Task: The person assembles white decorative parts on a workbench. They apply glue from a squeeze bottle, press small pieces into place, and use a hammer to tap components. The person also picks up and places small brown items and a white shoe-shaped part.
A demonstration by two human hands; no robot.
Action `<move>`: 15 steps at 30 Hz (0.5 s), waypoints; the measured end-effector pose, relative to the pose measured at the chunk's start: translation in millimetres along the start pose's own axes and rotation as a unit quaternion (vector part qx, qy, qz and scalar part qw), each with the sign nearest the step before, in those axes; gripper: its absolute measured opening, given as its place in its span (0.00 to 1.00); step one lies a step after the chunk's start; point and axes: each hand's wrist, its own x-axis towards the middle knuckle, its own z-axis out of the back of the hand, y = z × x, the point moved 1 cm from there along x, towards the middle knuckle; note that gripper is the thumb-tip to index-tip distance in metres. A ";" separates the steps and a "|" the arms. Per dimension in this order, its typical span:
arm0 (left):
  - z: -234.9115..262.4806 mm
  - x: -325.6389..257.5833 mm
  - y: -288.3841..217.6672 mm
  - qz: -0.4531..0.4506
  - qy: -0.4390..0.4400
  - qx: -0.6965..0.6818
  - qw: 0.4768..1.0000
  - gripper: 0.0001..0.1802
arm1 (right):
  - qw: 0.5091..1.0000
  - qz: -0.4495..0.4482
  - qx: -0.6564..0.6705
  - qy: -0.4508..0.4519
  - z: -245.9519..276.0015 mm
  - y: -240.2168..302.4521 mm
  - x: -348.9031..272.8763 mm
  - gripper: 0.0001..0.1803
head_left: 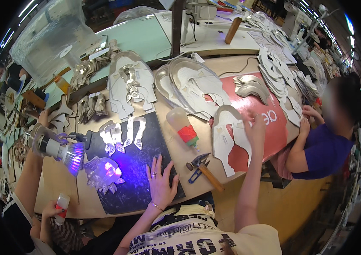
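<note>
The wooden worktable (176,140) fills the view, its top strewn with flat cut pieces. Across its right half lies a glossy red sheet (269,127) with pale lettering. Toward you lies a dark, speckled mat (142,170), matte and rectangular, tilted on the table.

Your right arm reaches far forward, almost straight, and your right hand (255,129) rests on the large white horseshoe-shaped template (224,136). The template lies flat, partly on the wood and partly on the red sheet; its curved upper arm runs beneath your fingers (252,120), which press down on it, spread and unclenched, gripping nothing.

Your left arm bends inward, and your left hand (161,180) lies palm down on the near right part of the dark mat, fingers fanned and relaxed, holding nothing. A ring shows on one finger and a bracelet at the wrist.

Between your hands lie a wooden-handled hammer (204,168) and a clear squeeze bottle (181,125) with a red band, on its side.

On the mat's far part lie shiny silver leaf-shaped pieces (123,136); a cluster of similar pieces (103,172) glows under a violet lamp (63,151).

At the right edge, another person in a purple top (323,151) handles white cut pieces (293,111).
</note>
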 end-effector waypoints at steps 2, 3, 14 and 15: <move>-0.4 -0.3 0.5 -0.002 -0.006 0.011 1.000 0.27 | 0.996 -0.074 0.017 0.043 -8.8 -22.5 11.7 0.24; -0.5 -0.5 0.7 -0.002 -0.003 0.006 1.000 0.27 | 0.989 -0.134 0.030 0.061 -13.0 -32.0 13.4 0.25; -1.0 -0.7 0.4 -0.006 -0.006 0.012 1.000 0.28 | 0.996 -0.069 0.041 0.050 -3.3 -32.1 0.0 0.19; -1.1 -0.7 0.4 -0.007 -0.004 0.007 1.000 0.28 | 0.996 -0.051 0.047 0.057 -0.7 -30.9 -0.4 0.18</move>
